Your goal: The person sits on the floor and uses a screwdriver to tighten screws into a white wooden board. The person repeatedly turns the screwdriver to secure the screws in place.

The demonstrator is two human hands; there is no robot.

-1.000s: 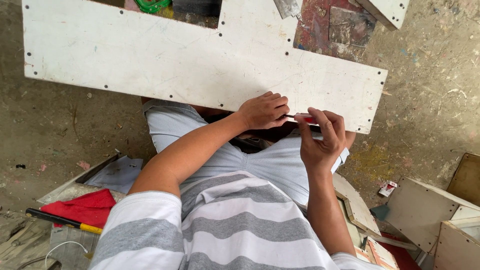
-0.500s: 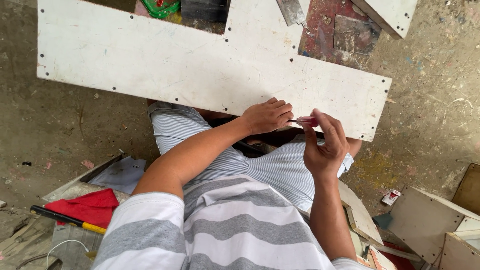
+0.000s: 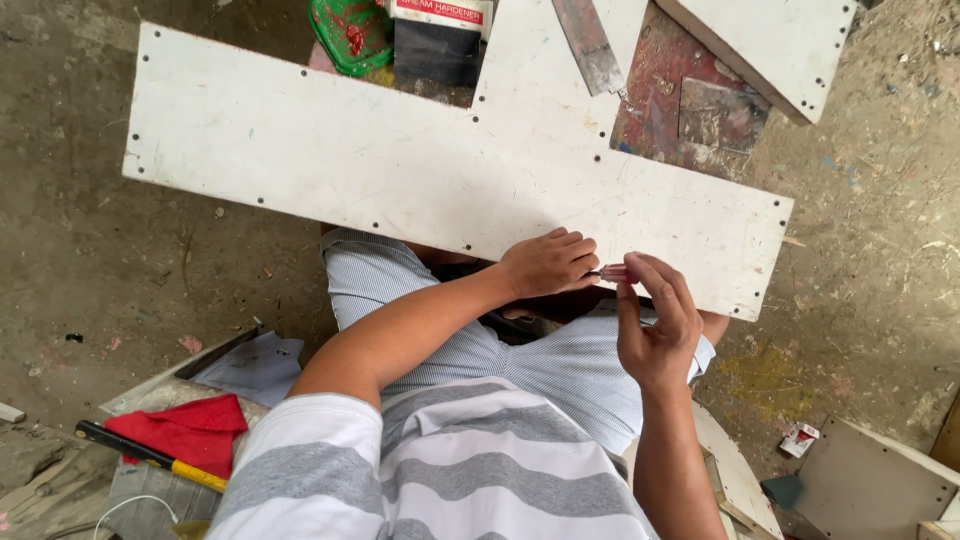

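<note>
A large white cut-out panel [image 3: 400, 170] with small holes along its edges rests across my lap. Both hands meet at its near edge. My left hand [image 3: 548, 263] is closed, its fingers pinching one end of a small reddish, partly clear object [image 3: 612, 272]. My right hand [image 3: 655, 320] holds the other end between thumb and fingertips. What the small object is stays unclear, as the fingers hide most of it.
A putty knife [image 3: 590, 45] lies on the panel's far part. Behind it are a green lid [image 3: 350, 30], a dark tin [image 3: 435, 40] and a red-stained board [image 3: 690, 100]. Red cloth [image 3: 185, 432] and a yellow-black tool [image 3: 150, 457] lie lower left; white boards [image 3: 880, 490] lower right.
The view has shifted, so the panel and both hands sit lower and further right in frame. The hands keep the same hold on the small object.
</note>
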